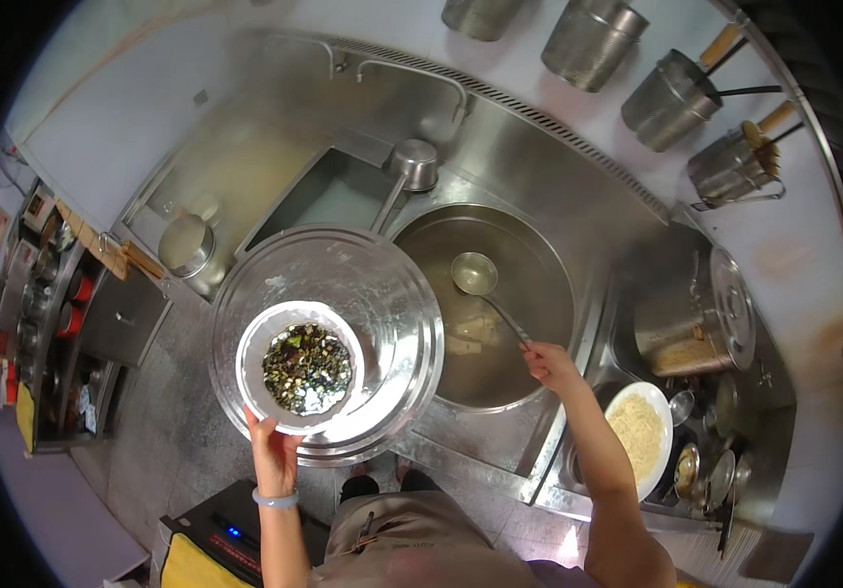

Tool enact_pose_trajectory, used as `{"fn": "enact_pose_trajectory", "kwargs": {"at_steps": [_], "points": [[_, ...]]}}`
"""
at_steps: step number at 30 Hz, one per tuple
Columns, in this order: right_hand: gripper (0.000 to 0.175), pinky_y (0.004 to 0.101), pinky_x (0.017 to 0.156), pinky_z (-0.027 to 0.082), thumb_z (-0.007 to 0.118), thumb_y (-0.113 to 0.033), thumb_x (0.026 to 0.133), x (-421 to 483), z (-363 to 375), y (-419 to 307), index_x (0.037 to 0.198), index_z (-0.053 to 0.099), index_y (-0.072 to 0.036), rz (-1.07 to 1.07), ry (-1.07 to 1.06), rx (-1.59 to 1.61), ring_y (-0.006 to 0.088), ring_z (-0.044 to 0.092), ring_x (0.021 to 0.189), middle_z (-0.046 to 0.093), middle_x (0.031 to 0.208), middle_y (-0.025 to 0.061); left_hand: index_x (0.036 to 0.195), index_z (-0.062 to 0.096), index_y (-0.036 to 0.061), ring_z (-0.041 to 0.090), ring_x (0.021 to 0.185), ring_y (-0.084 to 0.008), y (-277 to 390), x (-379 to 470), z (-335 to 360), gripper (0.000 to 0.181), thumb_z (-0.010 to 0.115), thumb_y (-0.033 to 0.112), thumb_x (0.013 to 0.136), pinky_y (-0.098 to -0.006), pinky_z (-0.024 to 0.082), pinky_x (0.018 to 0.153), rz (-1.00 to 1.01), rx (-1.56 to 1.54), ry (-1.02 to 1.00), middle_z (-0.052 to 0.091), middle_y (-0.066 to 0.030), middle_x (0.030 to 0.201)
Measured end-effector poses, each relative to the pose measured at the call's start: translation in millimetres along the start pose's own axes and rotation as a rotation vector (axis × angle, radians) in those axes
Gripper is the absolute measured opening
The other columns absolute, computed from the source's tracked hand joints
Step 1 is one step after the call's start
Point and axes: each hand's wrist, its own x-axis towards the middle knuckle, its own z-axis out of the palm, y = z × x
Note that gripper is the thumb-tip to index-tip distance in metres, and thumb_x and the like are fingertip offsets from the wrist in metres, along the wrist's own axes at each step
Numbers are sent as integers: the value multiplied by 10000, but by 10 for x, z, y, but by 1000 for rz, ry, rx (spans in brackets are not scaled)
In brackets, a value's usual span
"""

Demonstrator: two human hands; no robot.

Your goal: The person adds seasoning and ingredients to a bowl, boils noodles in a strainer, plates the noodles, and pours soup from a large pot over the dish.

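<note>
My left hand [272, 448] holds the near rim of a white bowl [249, 360] with dark liquid and chopped green bits [307, 371] in it. The bowl is over a large round steel lid [392, 309], which overlaps the left edge of a big round pot [517, 242]; whether it rests on the lid I cannot tell. My right hand [548, 364] grips the handle of a metal ladle [474, 273]. The ladle's cup is over the pot, with liquid in or under it. The pot holds cloudy liquid with a pale patch.
A long-handled metal dipper [414, 163] lies behind the pot, beside a sunken basin [340, 191]. Noodle strainers [671, 99] hang at the upper right. A white bowl of pale shreds [638, 441], a steel stockpot [686, 323] and small dishes stand right. A lidded metal container [186, 246] stands left.
</note>
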Motion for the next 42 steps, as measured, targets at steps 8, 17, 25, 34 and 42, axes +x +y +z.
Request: {"fn": "enact_pose_trajectory", "kwargs": {"at_steps": [8,17,25,34,42], "points": [[207,179,374,202,477,-80,961,-1811,480,-591,1062,560,81,-21,83,-28,24,310,442,477,660,-1,1295,359,158,579,1025,-224,-108,378,383,447,491,83,874,-360,610,673,-146,39,-158,522,-94,1188],[271,160,356,187,440,-98,981,-3158,915,-858,1122,544,109,-86,141,-187,-1,284,439,414,637,-29,1338,272,140,554,1106,-289,-471,644,553,534,515,73,867,-430,603,756,-269,76,-267,479,-159,1248],[253,171,344,207,489,-104,971,-3572,1137,-596,1160,573,43,-119,137,-245,6,284,419,487,659,2,1323,308,121,590,1050,-295,-725,648,661,525,552,64,862,-476,591,774,-340,63,-260,510,-156,1214],[255,188,373,215,511,-72,958,-3268,1287,-129,1192,559,16,-158,51,-357,16,316,438,464,649,-26,1390,286,72,629,1009,-289,-631,583,621,585,529,50,858,-437,602,766,-367,84,-177,541,-173,1207],[331,175,670,420,571,-62,929,-2948,1256,305,1245,536,29,-362,82,-702,36,515,775,613,905,-13,1357,316,75,619,997,-280,-557,587,480,550,534,43,853,-450,598,781,-339,39,-112,544,-163,1178]]}}
